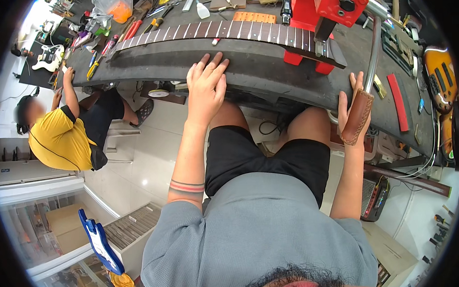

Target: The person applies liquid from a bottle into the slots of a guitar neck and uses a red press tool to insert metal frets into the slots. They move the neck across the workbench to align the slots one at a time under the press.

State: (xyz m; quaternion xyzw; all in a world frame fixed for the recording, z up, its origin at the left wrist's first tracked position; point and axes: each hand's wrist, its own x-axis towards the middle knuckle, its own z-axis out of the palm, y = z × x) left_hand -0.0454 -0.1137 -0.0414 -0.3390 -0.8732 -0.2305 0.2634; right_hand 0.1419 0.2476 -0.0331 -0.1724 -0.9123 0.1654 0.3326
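Observation:
A guitar neck [200,31] with a dark fretboard and bright frets lies across the bench. Its right end sits in a red arbor press [338,5], the ram down at the fretboard. My left hand [206,86] rests palm down on the bench's front edge, fingers stretched, just short of the neck. By the bench's right front, my right hand [343,106] is behind the press lever's brown leather-wrapped handle [358,117]. Its visible fingers are straight and not wrapped round the handle; the handle hides part of the palm.
The dark bench [151,65] holds pliers, screwdrivers and a white bottle [202,10] along the back. A red strip [397,102] lies at the right, near a sunburst guitar body [439,78]. A co-worker in a yellow shirt [62,141] sits at the left.

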